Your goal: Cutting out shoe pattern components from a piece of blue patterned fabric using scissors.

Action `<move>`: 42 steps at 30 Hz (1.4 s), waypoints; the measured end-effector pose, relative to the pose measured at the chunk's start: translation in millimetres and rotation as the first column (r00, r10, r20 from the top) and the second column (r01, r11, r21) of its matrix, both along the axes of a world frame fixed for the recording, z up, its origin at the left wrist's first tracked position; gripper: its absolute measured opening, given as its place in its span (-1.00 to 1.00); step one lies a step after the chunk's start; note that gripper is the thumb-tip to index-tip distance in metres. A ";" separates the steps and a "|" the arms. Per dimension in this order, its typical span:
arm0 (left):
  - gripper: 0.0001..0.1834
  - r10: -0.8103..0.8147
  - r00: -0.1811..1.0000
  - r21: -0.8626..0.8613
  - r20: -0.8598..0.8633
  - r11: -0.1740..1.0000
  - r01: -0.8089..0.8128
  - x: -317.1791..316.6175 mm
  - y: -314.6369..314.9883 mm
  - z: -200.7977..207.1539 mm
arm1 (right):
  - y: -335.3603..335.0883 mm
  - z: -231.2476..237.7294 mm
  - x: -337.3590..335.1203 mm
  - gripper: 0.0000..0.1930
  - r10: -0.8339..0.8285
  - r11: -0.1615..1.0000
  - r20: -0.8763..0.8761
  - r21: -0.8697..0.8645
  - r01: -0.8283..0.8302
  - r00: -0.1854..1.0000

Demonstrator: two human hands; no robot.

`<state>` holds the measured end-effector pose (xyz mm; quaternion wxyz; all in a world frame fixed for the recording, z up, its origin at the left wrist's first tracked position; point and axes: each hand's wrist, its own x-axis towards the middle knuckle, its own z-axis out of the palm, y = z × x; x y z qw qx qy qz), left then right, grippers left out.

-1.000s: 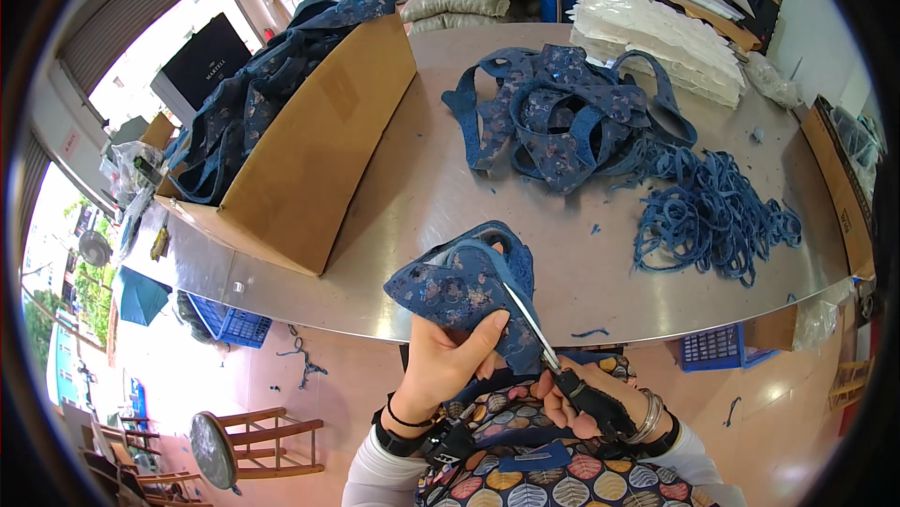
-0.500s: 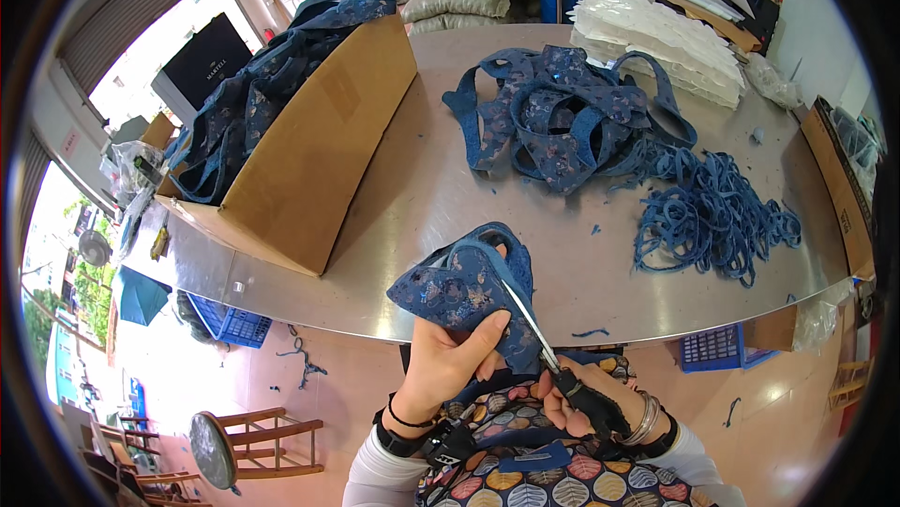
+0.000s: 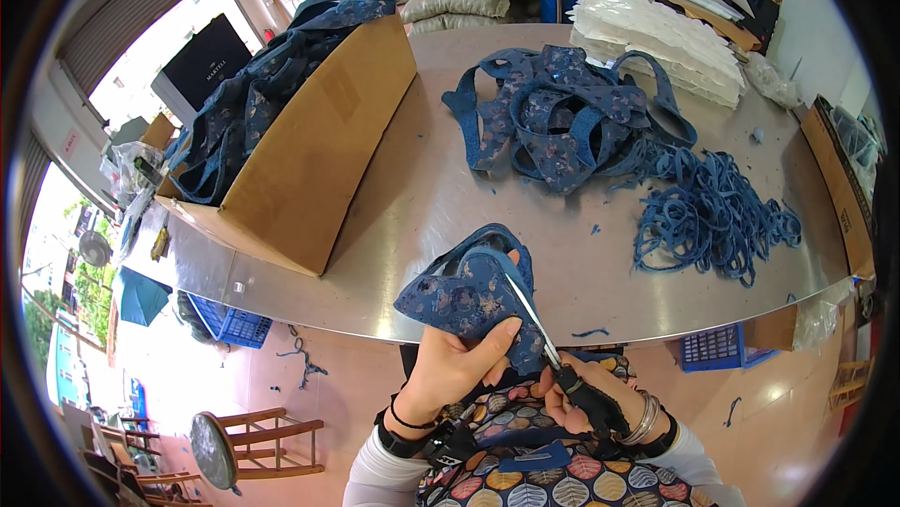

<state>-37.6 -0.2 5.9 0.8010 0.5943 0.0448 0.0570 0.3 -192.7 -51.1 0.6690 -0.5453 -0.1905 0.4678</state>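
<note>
Near the front edge of the table, my left hand is closed on a blue floral fabric piece, thumb on top and fingers underneath. The piece curls over in a loop at its far side. My right hand grips a pair of scissors by the black handles. Its silver blades point up and away, lying along the right edge of the fabric. Whether the blades are parted is hard to make out.
A cardboard box heaped with similar fabric stands left. Further back lies a pile of blue floral strips; right of it is a tangle of thin blue trimmings. White stacked sheets sit behind. A stool stands on the floor.
The fabric piece and my left hand have shifted slightly right, and the fabric has turned a little. The scissors have moved marginally and stay at the fabric's right edge.
</note>
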 end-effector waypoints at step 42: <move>-0.49 0.369 0.915 -0.079 0.163 0.929 -0.361 9.9 -35.7 -12.2 | 11.8 10.2 1.8 -0.03 0.096 0.995 0.266 -0.016 -0.095 0.959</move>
